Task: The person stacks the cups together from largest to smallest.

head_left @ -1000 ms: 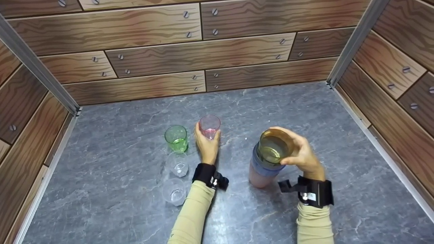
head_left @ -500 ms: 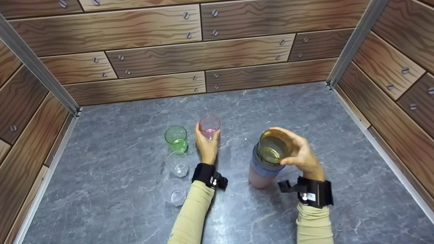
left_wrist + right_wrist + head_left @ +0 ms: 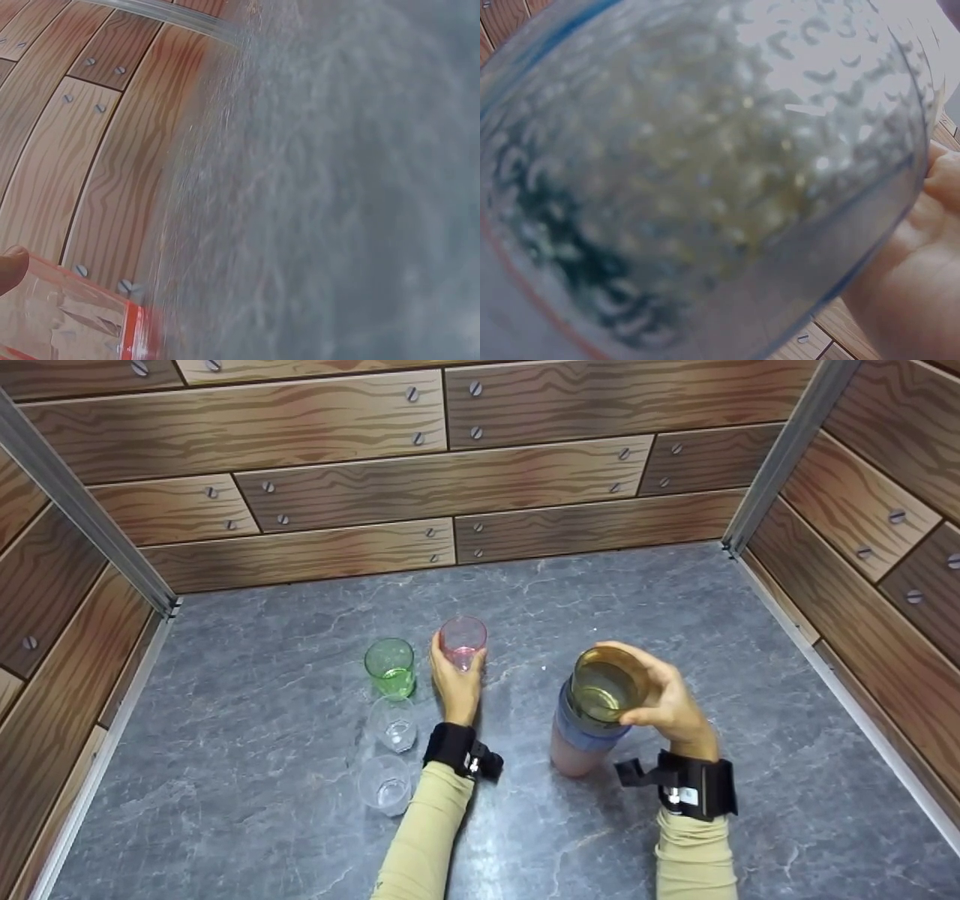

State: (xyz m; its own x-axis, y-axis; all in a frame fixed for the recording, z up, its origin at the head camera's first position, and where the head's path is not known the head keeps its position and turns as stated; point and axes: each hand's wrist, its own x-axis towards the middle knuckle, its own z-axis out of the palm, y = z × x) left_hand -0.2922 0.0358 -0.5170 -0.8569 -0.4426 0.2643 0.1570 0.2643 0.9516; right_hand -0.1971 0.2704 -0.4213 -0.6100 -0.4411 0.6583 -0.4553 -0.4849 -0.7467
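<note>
the left hand [image 3: 455,684] is wrapped around the small pink translucent plastic cup [image 3: 463,642], thumb on one side and fingers round the other, with the cup upright on the grey marbled stone countertop [image 3: 675,600]; a grip that low on the wall would keep it steady where it stands. the left wrist view shows only a fingertip [image 3: 11,268] against the pink cup's wall [image 3: 67,319].

taking the pink cup as landmark: just to its left stands a green translucent plastic cup [image 3: 390,667], apart from it. nearer the person from the green one sit two clear plastic cups [image 3: 394,723] [image 3: 385,783], in a line.

well to the right of the pink cup, the right hand [image 3: 667,701] curls over the rim of the amber translucent tumbler [image 3: 604,685], which is the top of a nested stack of tall tumblers [image 3: 581,735] with blue and pink ones below. the stack leans toward the pink cup, the hand holding it from the far side, seemingly so the top one can be worked loose. the right wrist view is filled by the tumbler's dimpled wall [image 3: 705,172].
</note>
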